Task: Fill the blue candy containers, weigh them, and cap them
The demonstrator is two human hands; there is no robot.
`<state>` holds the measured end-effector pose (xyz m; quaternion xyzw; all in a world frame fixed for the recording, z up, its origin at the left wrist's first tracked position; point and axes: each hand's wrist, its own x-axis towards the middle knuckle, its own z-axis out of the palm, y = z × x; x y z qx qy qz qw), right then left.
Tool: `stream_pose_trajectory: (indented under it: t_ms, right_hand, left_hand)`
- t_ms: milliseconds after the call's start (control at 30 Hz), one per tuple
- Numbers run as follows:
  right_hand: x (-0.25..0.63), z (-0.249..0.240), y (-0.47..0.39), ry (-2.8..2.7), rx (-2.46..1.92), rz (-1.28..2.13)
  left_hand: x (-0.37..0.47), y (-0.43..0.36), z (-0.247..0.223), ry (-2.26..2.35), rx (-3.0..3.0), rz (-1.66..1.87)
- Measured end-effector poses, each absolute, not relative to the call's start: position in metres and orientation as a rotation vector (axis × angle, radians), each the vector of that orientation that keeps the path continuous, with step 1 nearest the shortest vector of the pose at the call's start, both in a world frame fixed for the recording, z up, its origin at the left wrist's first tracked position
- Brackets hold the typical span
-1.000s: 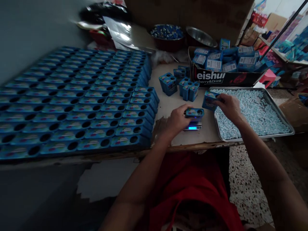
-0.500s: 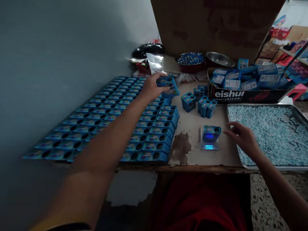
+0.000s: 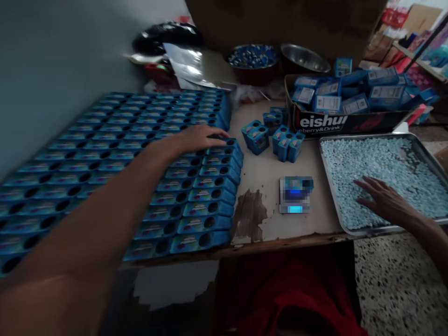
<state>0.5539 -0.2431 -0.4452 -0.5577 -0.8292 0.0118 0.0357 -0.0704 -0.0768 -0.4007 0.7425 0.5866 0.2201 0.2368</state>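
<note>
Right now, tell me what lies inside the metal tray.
The metal tray holds pale blue candies; the right hand rests on them, hiding those beneath.

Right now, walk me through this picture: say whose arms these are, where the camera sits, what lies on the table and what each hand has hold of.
There is no machine here. The camera is worn on a person's head and looks down over their own two bare arms. The left hand rests flat on a large field of blue boxes laid in rows on the table, gripping nothing. The right hand lies palm-down, fingers spread, on pale blue pellets in a metal tray. Between them sits a small scale with a blue box on it, blurred. Behind stand a few upright blue boxes, a carton of packets and two bowls.
</note>
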Motion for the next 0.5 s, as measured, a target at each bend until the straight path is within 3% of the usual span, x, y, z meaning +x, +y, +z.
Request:
stream_pose_trajectory:
  t_ms: [200,367,500]
  right_hand:
    - [0.537,-0.462,-0.236,-2.666,-1.781,-0.121]
    - [0.558,-0.452,-0.207,-2.371,-1.849,0.384]
    - [0.573,-0.436,-0.19,-1.992,-1.733,0.746]
  left_hand:
    - [-0.045,-0.126,-0.377,1.501,2.485,0.487]
    - [-0.002,-0.216,-0.345,1.422,2.465,0.571]
    - [0.049,-0.282,-0.362,1.478,2.262,0.835]
